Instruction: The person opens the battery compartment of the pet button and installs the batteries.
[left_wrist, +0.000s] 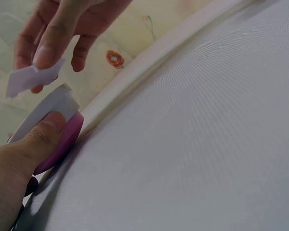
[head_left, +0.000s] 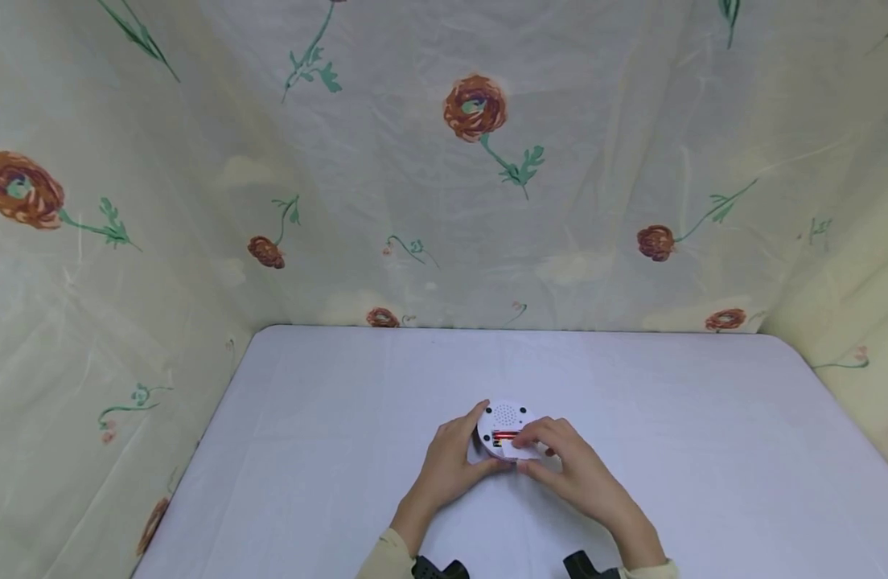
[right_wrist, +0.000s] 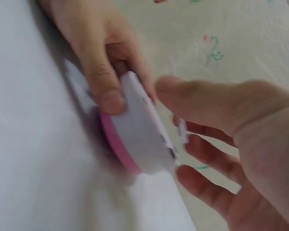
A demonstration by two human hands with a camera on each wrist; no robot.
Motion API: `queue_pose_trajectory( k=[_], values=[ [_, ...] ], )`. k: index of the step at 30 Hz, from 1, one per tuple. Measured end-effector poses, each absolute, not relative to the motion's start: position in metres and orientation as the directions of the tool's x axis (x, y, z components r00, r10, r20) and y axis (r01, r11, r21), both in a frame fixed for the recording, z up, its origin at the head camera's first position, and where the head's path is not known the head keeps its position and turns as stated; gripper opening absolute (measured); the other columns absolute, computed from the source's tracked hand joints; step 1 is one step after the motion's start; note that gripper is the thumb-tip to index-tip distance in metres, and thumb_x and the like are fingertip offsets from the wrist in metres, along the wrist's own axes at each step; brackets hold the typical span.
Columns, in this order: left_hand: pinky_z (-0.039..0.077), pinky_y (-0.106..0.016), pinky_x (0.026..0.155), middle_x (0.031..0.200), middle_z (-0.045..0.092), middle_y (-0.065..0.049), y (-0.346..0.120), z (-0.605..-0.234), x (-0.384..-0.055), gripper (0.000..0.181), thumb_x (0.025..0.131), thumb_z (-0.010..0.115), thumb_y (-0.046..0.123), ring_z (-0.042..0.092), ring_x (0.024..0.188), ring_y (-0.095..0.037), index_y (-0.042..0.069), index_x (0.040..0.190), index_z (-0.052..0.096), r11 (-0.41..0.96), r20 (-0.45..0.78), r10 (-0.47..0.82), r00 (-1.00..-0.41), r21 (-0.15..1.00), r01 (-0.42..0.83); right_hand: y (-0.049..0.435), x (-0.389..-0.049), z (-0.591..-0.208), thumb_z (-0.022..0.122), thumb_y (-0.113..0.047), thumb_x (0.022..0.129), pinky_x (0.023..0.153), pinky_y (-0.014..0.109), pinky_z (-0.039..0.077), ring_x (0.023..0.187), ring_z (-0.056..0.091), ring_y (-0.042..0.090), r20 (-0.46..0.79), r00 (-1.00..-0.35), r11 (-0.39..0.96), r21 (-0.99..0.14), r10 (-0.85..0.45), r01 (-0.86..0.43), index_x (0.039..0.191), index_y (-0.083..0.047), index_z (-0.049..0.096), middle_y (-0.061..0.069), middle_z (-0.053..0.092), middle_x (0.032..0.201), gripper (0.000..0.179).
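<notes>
A small round device (head_left: 506, 415), white with a pink side in the wrist views, shows its back with speaker holes and small dark feet. Its battery compartment is uncovered, and red batteries (head_left: 503, 435) show inside. My left hand (head_left: 447, 462) grips the device by its edge, thumb at the near side and fingers at the far left. Over the device's right part is my right hand (head_left: 577, 470). Its thumb and fingers pinch a thin white battery cover (left_wrist: 32, 79), which in the left wrist view stands apart from the device.
The device is held over a table with a white cloth (head_left: 328, 418). Flower-printed curtains (head_left: 386, 161) hang behind the table and at both sides. Black wrist mounts (head_left: 587, 565) show at the bottom edge of the head view.
</notes>
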State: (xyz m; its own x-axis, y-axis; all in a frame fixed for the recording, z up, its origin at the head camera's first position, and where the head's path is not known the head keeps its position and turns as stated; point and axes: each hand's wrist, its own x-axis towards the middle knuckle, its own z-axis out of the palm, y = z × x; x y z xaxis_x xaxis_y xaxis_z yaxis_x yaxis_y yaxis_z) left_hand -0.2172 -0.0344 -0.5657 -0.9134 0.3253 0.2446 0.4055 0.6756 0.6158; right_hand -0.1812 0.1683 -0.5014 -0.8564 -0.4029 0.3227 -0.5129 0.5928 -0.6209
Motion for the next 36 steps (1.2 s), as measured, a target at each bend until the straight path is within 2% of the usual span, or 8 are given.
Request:
queue_pose_trajectory(
  k=[5, 12, 27, 36],
  values=[
    [0.036, -0.041, 0.108, 0.14, 0.052, 0.0, -0.035, -0.568, -0.218, 0.091, 0.075, 0.07, 0.058, 0.05, 0.128, -0.018, 0.024, 0.148, 0.029, 0.677, 0.238, 0.327, -0.915, 0.616, 0.403, 0.159, -0.185, -0.511, 0.079, -0.011, 0.074, 0.074, 0.024, 0.046, 0.093, 0.045, 0.005, 0.388, -0.852, 0.654, -0.549, -0.352, -0.52, 0.097, -0.023, 0.065, -0.01, 0.063, 0.105, 0.029],
    [0.036, -0.04, 0.108, 0.141, 0.051, 0.0, -0.034, -0.569, -0.219, 0.091, 0.075, 0.067, 0.062, 0.05, 0.128, -0.018, 0.022, 0.148, 0.03, 0.685, 0.245, 0.33, -0.911, 0.602, 0.41, 0.151, -0.187, -0.517, 0.08, -0.011, 0.072, 0.082, 0.032, 0.044, 0.094, 0.047, 0.008, 0.407, -0.855, 0.701, -0.504, -0.322, -0.505, 0.093, -0.02, 0.065, -0.008, 0.063, 0.102, 0.027],
    [0.036, -0.04, 0.107, 0.141, 0.051, 0.0, -0.035, -0.568, -0.219, 0.091, 0.075, 0.069, 0.058, 0.05, 0.128, -0.018, 0.023, 0.148, 0.03, 0.69, 0.242, 0.326, -0.914, 0.599, 0.405, 0.147, -0.188, -0.518, 0.077, -0.011, 0.076, 0.076, 0.029, 0.043, 0.092, 0.047, 0.01, 0.465, -0.837, 0.696, -0.499, -0.288, -0.516, 0.09, -0.018, 0.066, -0.004, 0.062, 0.099, 0.02],
    [0.037, -0.04, 0.107, 0.14, 0.052, 0.0, -0.036, -0.569, -0.219, 0.091, 0.075, 0.069, 0.058, 0.051, 0.127, -0.018, 0.023, 0.148, 0.03, 0.691, 0.241, 0.33, -0.913, 0.597, 0.408, 0.144, -0.189, -0.523, 0.078, -0.011, 0.075, 0.082, 0.033, 0.042, 0.095, 0.047, 0.012, 0.483, -0.841, 0.707, -0.504, -0.245, -0.496, 0.087, -0.016, 0.067, -0.002, 0.061, 0.098, 0.017]
  ],
)
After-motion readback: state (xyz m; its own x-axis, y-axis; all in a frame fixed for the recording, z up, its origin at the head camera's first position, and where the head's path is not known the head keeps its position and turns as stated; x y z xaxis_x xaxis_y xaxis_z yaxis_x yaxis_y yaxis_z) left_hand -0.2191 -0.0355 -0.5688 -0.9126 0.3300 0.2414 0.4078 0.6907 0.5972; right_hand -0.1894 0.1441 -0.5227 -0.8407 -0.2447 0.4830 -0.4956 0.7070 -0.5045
